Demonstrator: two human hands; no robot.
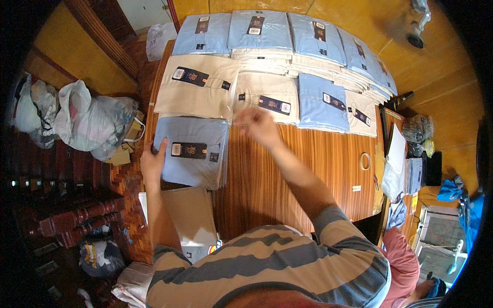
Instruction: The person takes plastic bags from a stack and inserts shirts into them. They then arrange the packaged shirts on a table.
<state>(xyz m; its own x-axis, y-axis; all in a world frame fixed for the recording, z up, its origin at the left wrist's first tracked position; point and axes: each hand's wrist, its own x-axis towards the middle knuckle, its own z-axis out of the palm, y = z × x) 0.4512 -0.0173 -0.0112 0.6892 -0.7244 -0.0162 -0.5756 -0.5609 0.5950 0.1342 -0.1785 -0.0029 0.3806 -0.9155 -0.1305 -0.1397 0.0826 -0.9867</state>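
A stack of folded blue shirts (197, 167) in clear plastic lies at the table's left side, with a dark hang tag on top. My left hand (153, 161) rests against its left edge, thumb and fingers apart, the thumb at the plastic's edge. My right hand (258, 126) is raised over the table, just right of the stack's far corner and near a packed cream shirt (267, 92). Motion smears its fingers, so their hold cannot be told. Just beyond the blue stack lies another pile of cream shirts (192, 97) with a dark tag.
More packed blue shirts (259, 33) line the table's far end in several piles. On the wooden table (287, 169) at the right lies a tape roll (365, 161). Brown cardboard (187, 210) is close to me at left. Stuffed plastic bags (97, 120) stand left; a person's red sleeve (400, 262) shows right.
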